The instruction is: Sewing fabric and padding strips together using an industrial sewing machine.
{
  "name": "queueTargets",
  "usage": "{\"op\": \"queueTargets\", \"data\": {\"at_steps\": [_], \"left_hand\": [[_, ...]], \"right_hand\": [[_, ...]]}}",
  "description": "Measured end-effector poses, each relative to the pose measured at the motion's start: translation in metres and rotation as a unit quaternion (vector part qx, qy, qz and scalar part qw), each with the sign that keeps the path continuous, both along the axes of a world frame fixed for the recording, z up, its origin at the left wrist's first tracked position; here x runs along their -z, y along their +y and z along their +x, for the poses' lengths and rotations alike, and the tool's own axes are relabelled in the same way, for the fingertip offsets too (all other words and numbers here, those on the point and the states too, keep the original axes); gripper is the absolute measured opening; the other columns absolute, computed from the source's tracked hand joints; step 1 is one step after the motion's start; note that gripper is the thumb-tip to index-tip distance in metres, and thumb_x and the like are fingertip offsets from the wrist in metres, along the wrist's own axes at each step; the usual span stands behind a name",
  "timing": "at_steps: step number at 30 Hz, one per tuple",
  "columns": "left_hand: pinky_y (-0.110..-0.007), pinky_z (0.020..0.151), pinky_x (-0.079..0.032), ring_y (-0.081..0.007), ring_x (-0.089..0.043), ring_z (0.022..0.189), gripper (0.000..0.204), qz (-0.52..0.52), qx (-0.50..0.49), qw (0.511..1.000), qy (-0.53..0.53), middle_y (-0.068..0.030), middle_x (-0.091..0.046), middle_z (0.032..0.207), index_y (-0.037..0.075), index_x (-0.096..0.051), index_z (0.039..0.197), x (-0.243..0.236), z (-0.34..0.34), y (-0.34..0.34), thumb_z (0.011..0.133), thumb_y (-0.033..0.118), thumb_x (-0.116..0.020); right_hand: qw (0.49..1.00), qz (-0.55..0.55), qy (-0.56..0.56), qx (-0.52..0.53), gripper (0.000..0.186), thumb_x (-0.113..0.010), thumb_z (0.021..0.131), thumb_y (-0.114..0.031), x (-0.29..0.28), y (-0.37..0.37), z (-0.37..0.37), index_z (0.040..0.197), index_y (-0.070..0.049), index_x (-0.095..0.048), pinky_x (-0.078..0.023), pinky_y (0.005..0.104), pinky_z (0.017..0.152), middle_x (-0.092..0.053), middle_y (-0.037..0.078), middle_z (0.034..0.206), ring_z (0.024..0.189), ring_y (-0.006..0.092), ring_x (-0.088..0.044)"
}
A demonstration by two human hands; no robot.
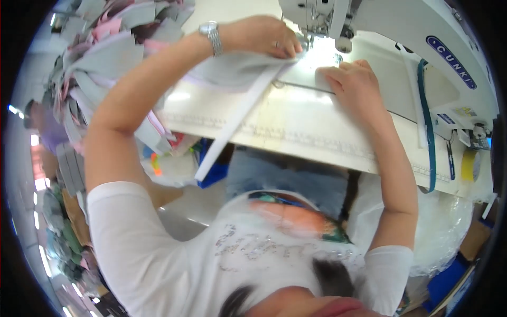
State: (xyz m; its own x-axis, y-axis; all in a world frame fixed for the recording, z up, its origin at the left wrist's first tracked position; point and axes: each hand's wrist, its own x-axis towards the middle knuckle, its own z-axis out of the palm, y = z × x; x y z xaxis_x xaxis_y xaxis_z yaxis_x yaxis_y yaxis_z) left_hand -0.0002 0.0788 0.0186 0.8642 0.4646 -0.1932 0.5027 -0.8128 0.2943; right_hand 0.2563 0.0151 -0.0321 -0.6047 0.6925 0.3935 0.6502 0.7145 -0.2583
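Observation:
Grey fabric (227, 68) lies on the sewing table at the machine's needle area (311, 37). My left hand (272, 38), with a wristwatch above it, is closed on the fabric's upper edge, just left of the needle. A white strip (227, 134) runs from the fabric under that hand down over the table's front edge. My right hand (353, 84) is to the right of and below the needle, low over the table, its fingers bent and closed; what is under them is hidden.
A heap of grey and pink pieces (105, 47) fills the back left, a person (50, 127) beyond. The machine body (417, 31) arches over the right. A teal band (426, 121), pen (451, 158) and yellow tape roll (469, 165) lie right on the table (290, 113).

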Motion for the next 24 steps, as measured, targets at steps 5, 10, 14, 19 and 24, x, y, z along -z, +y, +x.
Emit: {"op": "queueTargets", "data": {"at_steps": [5,10,14,19,24], "left_hand": [[-0.035,0.088,-0.050,-0.0260,-0.056,0.109,0.020,0.118,-0.009,0.986,-0.121,-0.0090,-0.059,0.119,0.002,-0.059,0.103,0.017,-0.005,-0.037,0.088,0.013,-0.052],[-0.037,0.082,-0.051,-0.0261,-0.058,0.103,0.015,0.095,-0.078,0.984,-0.127,-0.0112,-0.061,0.110,-0.001,-0.063,0.092,0.018,0.011,-0.046,0.084,0.007,-0.052],[-0.037,0.083,-0.051,-0.0262,-0.061,0.102,0.020,0.087,-0.128,0.985,-0.074,-0.0087,-0.058,0.123,0.002,-0.066,0.101,0.018,0.011,-0.050,0.088,0.014,-0.059],[-0.036,0.083,-0.051,-0.0243,-0.061,0.102,0.022,0.101,-0.143,0.980,-0.095,-0.0065,-0.061,0.119,0.005,-0.067,0.104,0.020,0.007,-0.057,0.087,0.017,-0.060],[-0.033,0.083,-0.049,-0.0187,-0.058,0.101,0.021,0.087,-0.107,0.981,-0.135,0.0010,-0.059,0.125,0.010,-0.068,0.103,0.022,-0.007,-0.046,0.087,0.021,-0.062]], "right_hand": [[0.999,-0.032,0.010,-0.004,0.013,-0.065,0.082,-0.012,-0.002,0.006,-0.001,0.091,-0.018,-0.071,-0.044,0.0366,0.081,-0.062,0.006,0.066,0.062,0.0231,-0.059],[1.000,-0.019,0.019,-0.010,0.013,-0.067,0.081,-0.013,-0.001,0.010,0.000,0.092,-0.019,-0.071,-0.044,0.0374,0.083,-0.062,0.005,0.065,0.062,0.0233,-0.059],[1.000,-0.022,0.018,-0.010,0.013,-0.067,0.082,-0.014,-0.003,0.011,-0.007,0.092,-0.020,-0.071,-0.045,0.0391,0.084,-0.061,0.003,0.063,0.062,0.0225,-0.059],[0.999,-0.041,0.019,-0.017,0.013,-0.067,0.083,-0.015,0.002,0.011,-0.010,0.093,-0.022,-0.070,-0.045,0.0400,0.084,-0.061,0.002,0.063,0.062,0.0219,-0.059],[1.000,-0.020,0.006,-0.005,0.014,-0.067,0.082,-0.015,0.001,0.007,-0.007,0.094,-0.022,-0.070,-0.046,0.0389,0.081,-0.060,0.001,0.062,0.064,0.0217,-0.059]]}}
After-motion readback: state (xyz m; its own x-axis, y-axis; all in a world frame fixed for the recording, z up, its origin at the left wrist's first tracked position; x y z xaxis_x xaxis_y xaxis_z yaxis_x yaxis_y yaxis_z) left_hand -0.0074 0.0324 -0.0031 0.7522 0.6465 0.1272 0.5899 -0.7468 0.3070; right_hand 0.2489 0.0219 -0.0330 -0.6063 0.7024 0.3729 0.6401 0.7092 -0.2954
